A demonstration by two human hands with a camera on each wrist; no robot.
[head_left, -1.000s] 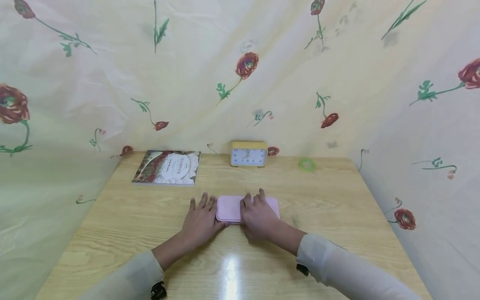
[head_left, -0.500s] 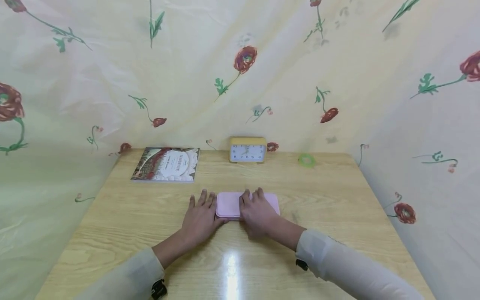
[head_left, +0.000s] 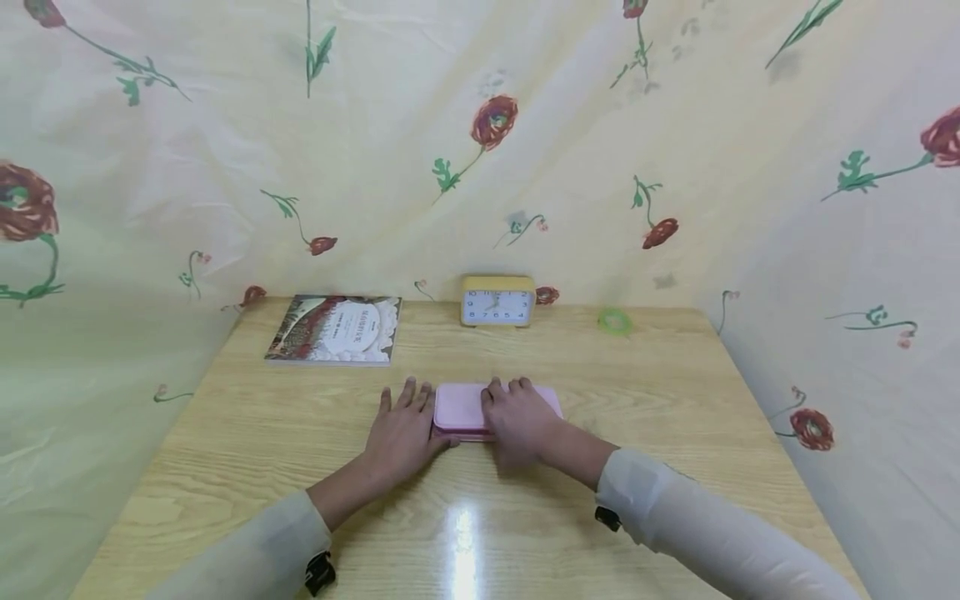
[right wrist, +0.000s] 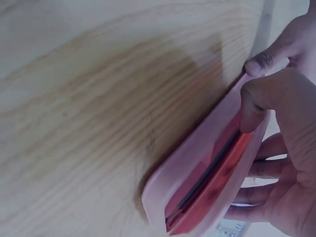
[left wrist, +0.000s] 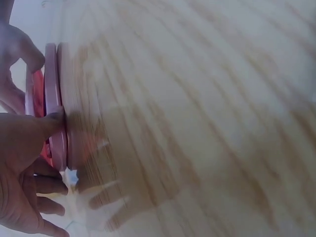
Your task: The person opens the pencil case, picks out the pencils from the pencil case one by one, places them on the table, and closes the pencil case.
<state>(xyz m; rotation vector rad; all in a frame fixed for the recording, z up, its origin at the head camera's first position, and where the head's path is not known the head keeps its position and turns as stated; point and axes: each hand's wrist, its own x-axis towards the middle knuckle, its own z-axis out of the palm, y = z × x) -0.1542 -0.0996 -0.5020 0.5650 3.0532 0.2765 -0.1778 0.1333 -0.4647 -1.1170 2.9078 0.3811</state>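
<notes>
A pink hinged case lies on the wooden table, its lid raised a little along the near side. Red lining and a dark strip show in the gap in the right wrist view. My right hand grips the lid, thumb at the near edge and fingers bent over the top. My left hand lies at the case's left end with its fingers straight and spread. Its thumb presses on the lower half's front rim in the left wrist view. What lies inside the case cannot be made out.
A yellow clock stands at the table's back edge. Left of it lies a magazine or booklet, and to its right a green ring like a tape roll. Flower-printed cloth hangs behind and at both sides.
A gap has appeared along the case's near side as my right hand tilts the lid up. My right fingers have bent more over the lid. My left hand keeps its place at the left end.
</notes>
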